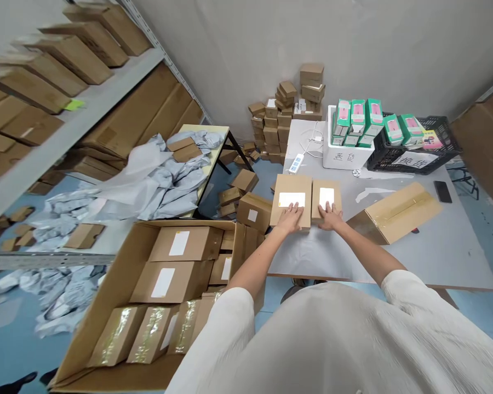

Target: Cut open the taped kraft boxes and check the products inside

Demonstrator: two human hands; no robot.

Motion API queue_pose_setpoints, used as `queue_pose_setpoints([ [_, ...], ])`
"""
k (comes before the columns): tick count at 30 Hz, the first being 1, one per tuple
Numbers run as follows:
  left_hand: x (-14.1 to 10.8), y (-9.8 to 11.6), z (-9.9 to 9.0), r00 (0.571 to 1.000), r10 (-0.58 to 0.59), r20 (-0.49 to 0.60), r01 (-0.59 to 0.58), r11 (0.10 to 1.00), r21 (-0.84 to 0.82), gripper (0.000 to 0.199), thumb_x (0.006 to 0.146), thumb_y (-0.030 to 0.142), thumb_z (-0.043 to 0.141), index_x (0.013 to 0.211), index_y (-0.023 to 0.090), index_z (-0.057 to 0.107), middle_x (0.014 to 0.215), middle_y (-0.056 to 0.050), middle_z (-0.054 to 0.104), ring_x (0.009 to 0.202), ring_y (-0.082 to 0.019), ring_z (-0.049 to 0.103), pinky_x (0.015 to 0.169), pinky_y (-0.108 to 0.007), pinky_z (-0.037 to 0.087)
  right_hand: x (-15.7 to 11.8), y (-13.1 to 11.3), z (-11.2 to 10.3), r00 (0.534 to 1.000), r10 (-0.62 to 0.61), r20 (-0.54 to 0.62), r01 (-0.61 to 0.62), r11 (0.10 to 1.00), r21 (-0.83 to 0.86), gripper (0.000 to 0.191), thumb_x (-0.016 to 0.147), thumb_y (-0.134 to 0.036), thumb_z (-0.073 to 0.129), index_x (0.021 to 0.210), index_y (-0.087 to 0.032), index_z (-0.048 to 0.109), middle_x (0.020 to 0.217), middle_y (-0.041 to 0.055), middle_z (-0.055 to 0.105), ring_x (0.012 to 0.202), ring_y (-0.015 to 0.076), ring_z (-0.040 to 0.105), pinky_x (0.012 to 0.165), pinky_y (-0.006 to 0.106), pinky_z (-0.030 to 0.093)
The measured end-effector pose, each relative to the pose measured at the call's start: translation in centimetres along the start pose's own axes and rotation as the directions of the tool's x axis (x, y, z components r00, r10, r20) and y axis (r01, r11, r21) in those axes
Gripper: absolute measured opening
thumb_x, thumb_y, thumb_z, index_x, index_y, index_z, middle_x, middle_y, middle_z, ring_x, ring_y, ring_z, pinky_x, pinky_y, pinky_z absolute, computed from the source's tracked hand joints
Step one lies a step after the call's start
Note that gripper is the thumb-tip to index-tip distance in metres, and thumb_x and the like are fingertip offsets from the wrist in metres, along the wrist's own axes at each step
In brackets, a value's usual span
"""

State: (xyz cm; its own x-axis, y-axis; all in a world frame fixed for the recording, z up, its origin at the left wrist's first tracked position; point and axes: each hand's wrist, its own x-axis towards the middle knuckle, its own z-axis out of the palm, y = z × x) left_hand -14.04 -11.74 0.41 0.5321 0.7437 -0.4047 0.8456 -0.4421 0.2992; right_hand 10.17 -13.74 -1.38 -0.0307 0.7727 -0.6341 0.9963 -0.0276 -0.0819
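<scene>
Two brown cardboard boxes stand side by side near the left end of the grey table (365,262). My left hand (291,217) lies with spread fingers on top of the larger box (282,186), at the lower edge of its white label. On the smaller box (332,186), my right hand (331,216) rests the same way, fingers apart over the lower part of its label. Neither hand is wrapped around anything. Further right, a longer taped cardboard box (402,210) sits at an angle.
A big open carton (148,235) of labelled boxes stands at my left. Across the table are a white bin (343,157) and a black crate (414,161) holding green boxes, a power strip (296,163) and a phone (442,191). Boxes (271,131) are stacked by the wall.
</scene>
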Motion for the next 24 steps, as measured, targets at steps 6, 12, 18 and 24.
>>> queue_pose_setpoints([
  [6, -0.5, 0.7, -0.3, 0.999, 0.043, -0.020, -0.043, 0.999, 0.001, 0.092, 0.091, 0.041, 0.079, 0.171, 0.027, 0.034, 0.188, -0.018, 0.009, 0.174, -0.040, 0.008, 0.139, -0.060, 0.014, -0.8, -0.1, -0.9, 0.999, 0.009, -0.041, -0.008, 1.000, 0.029, 0.097, 0.101, -0.057, 0.062, 0.181, -0.030, 0.014, 0.189, 0.0145, -0.006, 0.174, 0.0394, 0.001, 0.135, 0.065, 0.015],
  [12, 0.2, 4.4, -1.2, 0.976, 0.191, -0.105, -0.194, 0.981, -0.020, 0.074, 0.104, 0.041, 0.060, 0.172, 0.026, 0.034, 0.186, -0.016, 0.021, 0.174, -0.033, 0.016, 0.139, -0.056, 0.015, -4.2, 1.2, -2.6, 0.970, -0.023, -0.241, 0.037, 0.998, 0.054, 0.077, 0.105, -0.049, 0.055, 0.175, -0.025, 0.033, 0.189, 0.0141, -0.001, 0.174, 0.0362, 0.004, 0.137, 0.058, 0.013],
  [18, 1.7, 10.1, -2.3, 0.933, 0.318, -0.165, -0.329, 0.943, -0.041, 0.070, 0.107, 0.043, 0.057, 0.171, 0.023, 0.036, 0.185, -0.016, 0.025, 0.172, -0.032, 0.023, 0.137, -0.051, 0.026, -7.6, 4.5, -5.7, 0.921, 0.000, -0.390, 0.027, 0.998, 0.064, 0.069, 0.109, -0.049, 0.051, 0.172, -0.023, 0.041, 0.188, 0.0152, 0.011, 0.174, 0.0346, 0.007, 0.137, 0.056, 0.012],
  [24, 3.9, 16.0, -2.7, 0.907, 0.350, -0.235, -0.370, 0.928, -0.045, 0.074, 0.108, 0.046, 0.051, 0.174, 0.021, 0.030, 0.181, -0.016, 0.035, 0.167, -0.032, 0.035, 0.134, -0.047, 0.033, -9.2, 11.0, -7.2, 0.875, 0.065, -0.479, -0.016, 0.994, 0.105, 0.068, 0.108, -0.049, 0.052, 0.170, -0.022, 0.043, 0.187, 0.0160, 0.013, 0.173, 0.0370, 0.009, 0.136, 0.058, 0.013],
])
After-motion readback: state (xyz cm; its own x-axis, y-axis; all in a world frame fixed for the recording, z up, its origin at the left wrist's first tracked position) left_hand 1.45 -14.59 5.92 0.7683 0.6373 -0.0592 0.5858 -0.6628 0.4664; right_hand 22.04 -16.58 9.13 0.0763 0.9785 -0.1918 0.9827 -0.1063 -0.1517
